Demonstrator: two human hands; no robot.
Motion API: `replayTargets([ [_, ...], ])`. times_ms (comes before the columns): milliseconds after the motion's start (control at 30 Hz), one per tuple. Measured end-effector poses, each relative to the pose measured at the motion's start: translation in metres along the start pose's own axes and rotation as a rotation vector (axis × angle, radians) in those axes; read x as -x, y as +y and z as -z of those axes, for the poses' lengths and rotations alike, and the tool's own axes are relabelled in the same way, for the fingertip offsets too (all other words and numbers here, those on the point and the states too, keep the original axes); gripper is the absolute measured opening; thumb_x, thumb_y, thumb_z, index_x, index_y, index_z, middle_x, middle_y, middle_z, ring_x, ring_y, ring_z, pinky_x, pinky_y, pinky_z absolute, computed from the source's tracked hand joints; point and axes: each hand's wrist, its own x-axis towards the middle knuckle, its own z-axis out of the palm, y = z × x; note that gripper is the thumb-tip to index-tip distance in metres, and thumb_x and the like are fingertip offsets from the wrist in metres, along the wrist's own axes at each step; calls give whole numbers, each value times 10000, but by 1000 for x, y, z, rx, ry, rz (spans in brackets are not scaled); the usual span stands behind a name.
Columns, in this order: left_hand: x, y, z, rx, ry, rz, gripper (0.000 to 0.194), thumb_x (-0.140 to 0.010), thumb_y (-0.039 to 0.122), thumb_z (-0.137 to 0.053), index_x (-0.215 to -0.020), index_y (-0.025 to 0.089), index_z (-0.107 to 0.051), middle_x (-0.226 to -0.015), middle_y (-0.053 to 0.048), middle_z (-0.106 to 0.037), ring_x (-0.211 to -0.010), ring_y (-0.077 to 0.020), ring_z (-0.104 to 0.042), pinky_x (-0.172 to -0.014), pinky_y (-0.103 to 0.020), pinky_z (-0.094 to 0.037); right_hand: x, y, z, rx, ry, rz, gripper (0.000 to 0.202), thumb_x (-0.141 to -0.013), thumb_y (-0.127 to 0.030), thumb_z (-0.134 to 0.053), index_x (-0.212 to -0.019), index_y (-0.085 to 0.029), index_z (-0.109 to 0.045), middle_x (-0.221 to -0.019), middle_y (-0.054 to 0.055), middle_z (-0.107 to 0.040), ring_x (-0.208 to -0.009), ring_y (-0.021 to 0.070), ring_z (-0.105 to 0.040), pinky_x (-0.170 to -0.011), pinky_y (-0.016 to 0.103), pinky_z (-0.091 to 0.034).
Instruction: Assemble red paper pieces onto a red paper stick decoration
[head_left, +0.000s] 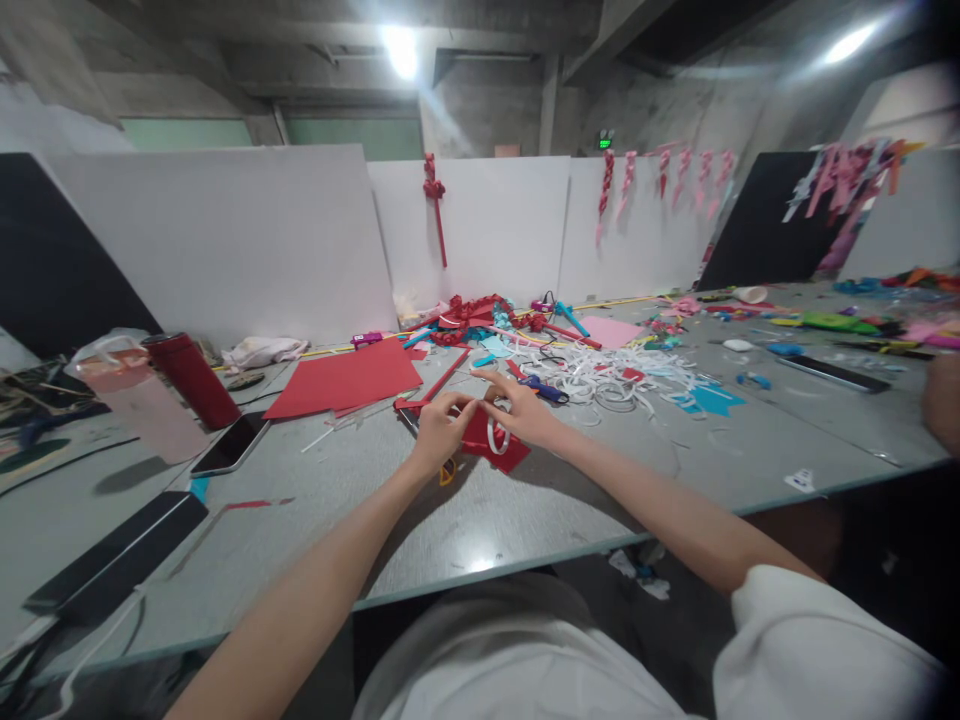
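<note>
My left hand [444, 430] and my right hand [525, 410] meet over the table, thumbs and fingertips pinched close together. A thin white strip [493, 440], curled into a loop, hangs from the fingertips of my right hand. What my left fingertips pinch is too small to make out. Right below the hands lies a red piece [514, 457] of paper or foam sheet, partly covered by them. Yellow-orange scissor-like handles [448, 473] show beneath my left wrist. A narrow red strip [448, 378] lies just beyond the left hand.
Curled white strips [607, 380] heap up at right, beside a blue glue-gun-like tool [547, 390]. Red sheets [352, 380] lie left, near a phone [231, 443], red flask [191, 380] and pink bottle [139, 400]. White panels [472, 220] stand behind. Another person's arm [943, 400] shows far right.
</note>
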Motion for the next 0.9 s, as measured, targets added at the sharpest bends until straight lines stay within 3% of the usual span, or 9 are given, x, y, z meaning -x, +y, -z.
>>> replayTargets([
  [167,1,-2,-1,-24,-10,29,211,-968,362,-551,-890,204,-668,-868,-34,-730,-798,-177,-675,-742,-304,-524,-1,-1,-4,-5,20,-36,478,-957,-252,-579,-1429,-234,-503,-874,14,-706,-817,173,-665,-866,325,-491],
  [400,3,-15,-5,-97,30,86,178,-991,332,-489,-900,204,-572,-810,-26,-679,-735,-180,-648,-698,-301,-473,2,15,-18,74,-10,-262,292,-856,-273,-697,-1132,-197,-640,-865,43,-730,-780,183,-687,-743,298,-509],
  [600,-2,-26,2,-117,100,99,167,-1000,328,-478,-920,202,-553,-807,-33,-662,-745,-177,-639,-690,-287,-442,1,16,-18,297,121,-102,312,-821,-326,-741,-1053,-172,-600,-1101,123,-619,-1051,251,-572,-908,382,-457],
  [667,-3,-27,4,-124,108,101,168,-998,330,-482,-921,199,-552,-806,-34,-660,-738,-177,-636,-690,-288,-441,1,12,-19,377,96,-124,265,-829,-389,-742,-928,-181,-612,-1015,99,-624,-988,250,-567,-895,388,-425],
  [767,-5,-27,5,-128,127,111,165,-992,334,-493,-920,198,-551,-786,-27,-654,-721,-175,-633,-686,-289,-443,3,8,-21,408,-41,-142,334,-868,-490,-703,-759,-184,-623,-858,60,-648,-851,214,-584,-859,366,-384],
  [900,-6,-27,6,-106,141,118,166,-989,345,-500,-917,204,-550,-792,-30,-663,-723,-176,-643,-675,-287,-447,5,11,-25,366,-137,-158,287,-916,-405,-654,-737,-183,-628,-718,30,-654,-675,157,-553,-683,285,-344],
])
